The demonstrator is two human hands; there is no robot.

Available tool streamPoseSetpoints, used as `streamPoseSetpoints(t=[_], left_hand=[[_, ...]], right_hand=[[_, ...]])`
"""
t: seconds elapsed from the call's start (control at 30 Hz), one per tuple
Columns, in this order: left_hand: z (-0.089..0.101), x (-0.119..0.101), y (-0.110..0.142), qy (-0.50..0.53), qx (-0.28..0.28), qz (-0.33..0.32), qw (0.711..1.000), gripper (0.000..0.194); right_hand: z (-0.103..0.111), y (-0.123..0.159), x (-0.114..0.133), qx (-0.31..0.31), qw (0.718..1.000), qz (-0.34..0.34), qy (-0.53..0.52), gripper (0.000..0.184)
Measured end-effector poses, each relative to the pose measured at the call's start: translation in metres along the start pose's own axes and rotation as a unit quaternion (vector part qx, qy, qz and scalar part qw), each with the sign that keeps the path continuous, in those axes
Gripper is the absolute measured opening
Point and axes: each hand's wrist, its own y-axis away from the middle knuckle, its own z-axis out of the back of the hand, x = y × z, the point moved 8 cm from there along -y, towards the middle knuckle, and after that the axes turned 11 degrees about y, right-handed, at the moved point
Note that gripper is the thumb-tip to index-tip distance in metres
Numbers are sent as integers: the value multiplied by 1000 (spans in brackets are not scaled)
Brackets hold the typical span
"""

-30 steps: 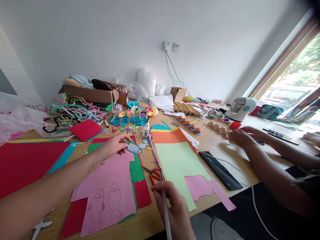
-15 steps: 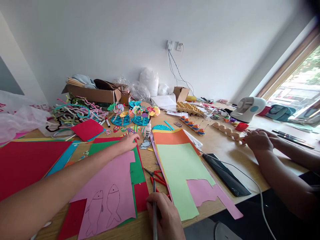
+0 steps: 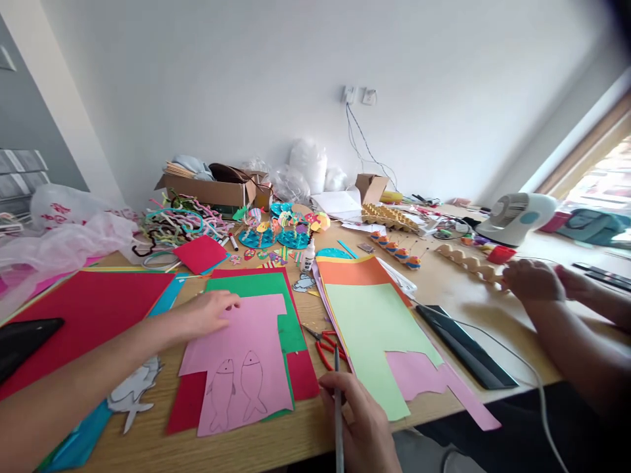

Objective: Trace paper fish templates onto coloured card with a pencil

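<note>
Left hand back over the pink sheet, fish cut-out let go

A second ago the person's left hand [image 3: 204, 316] pinched a grey-blue fish cut-out near the centre of the frame, and half a second ago it reached beside the glue bottle [image 3: 308, 257]. Now it has drawn back to the left of centre, over the upper part of the pink sheet [image 3: 261, 328], its fingers loosely bent and a little parted; whether they touch the paper cannot be told. Grey-blue cut-outs [image 3: 303, 283] lie just beside the bottle.

The right hand [image 3: 363, 420], at bottom centre, pinches a grey writing tool [image 3: 338, 410] between thumb and fingers, as before, its tip pointing up the frame by the red-handled cutters [image 3: 321, 355]. The pink sheet, with two outlined fish in its lower half, lies on green and red paper left of centre.

The view has swung left: a black phone [image 3: 24, 341] now shows at the left edge, and more of a grey fish-shaped cut-out [image 3: 134, 389] at lower left.

Red characters mark the plastic bag [image 3: 81, 197] at far left, and dark print the bottle's label; neither can be read.
</note>
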Motion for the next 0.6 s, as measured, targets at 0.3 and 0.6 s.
streamPoseSetpoints(t=[0.3,0.6], left_hand=[[-82,-71,91,-103,-65,-287,950,86],[-89,-48,86,-128,-70,-308,940,69]], right_hand=[[78,50,-76,-130,967,-185,119,17],[61,66,-81,-8,982,-123,145,29]])
